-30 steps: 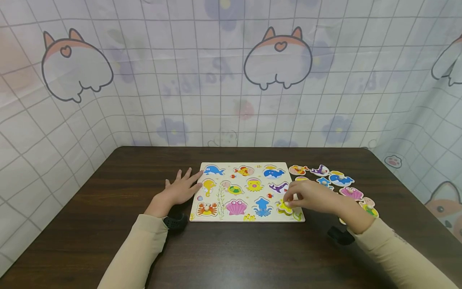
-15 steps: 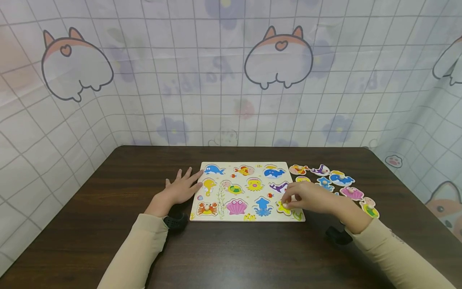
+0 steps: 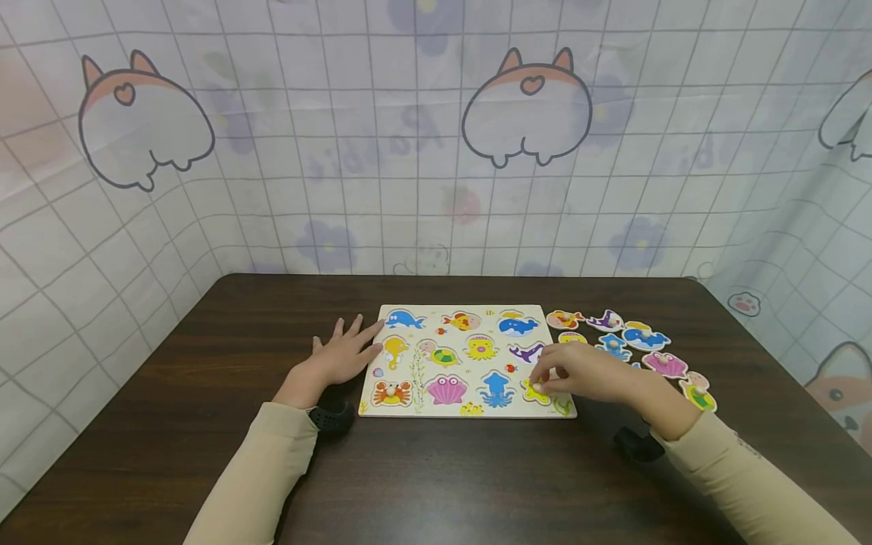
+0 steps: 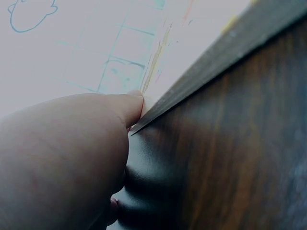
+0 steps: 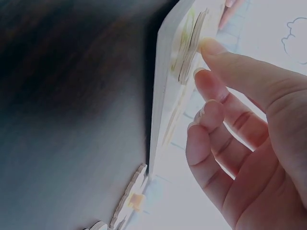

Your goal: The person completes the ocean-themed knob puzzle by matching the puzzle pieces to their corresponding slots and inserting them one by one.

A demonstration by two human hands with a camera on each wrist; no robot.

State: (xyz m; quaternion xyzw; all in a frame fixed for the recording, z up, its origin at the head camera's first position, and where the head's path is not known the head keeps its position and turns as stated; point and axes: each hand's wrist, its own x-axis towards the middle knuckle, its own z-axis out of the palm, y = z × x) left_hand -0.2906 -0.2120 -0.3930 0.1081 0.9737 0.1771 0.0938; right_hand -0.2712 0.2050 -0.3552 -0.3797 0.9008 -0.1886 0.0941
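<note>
My left hand (image 3: 341,357) lies with fingers spread and fairly straight, fingertips touching the left edge of a wooden sea-animal puzzle board (image 3: 470,312). In the left wrist view its thumb side (image 4: 72,143) meets the board's edge (image 4: 206,76). With thumb and fingertips my right hand (image 3: 586,371) pinches the knob of a yellow starfish puzzle piece (image 3: 536,393) at the board's lower right. From the right wrist, the starfish piece (image 5: 192,50) appears as a thin layer at the board's face; whether it sits flush cannot be told. A crab piece (image 3: 391,393) with a knob is at the lower left.
Several knobbed pieces lie right of the board, including a pink shell (image 3: 664,365), a blue whale (image 3: 644,336), a purple piece (image 3: 605,321), a fish (image 3: 565,320) and a turtle (image 3: 698,393). The dark wooden table (image 3: 436,477) ends at a patterned curtain (image 3: 422,212).
The starfish piece has turned slightly and come down closer to the board, with my right hand shifting a little left. My left hand has stayed put.
</note>
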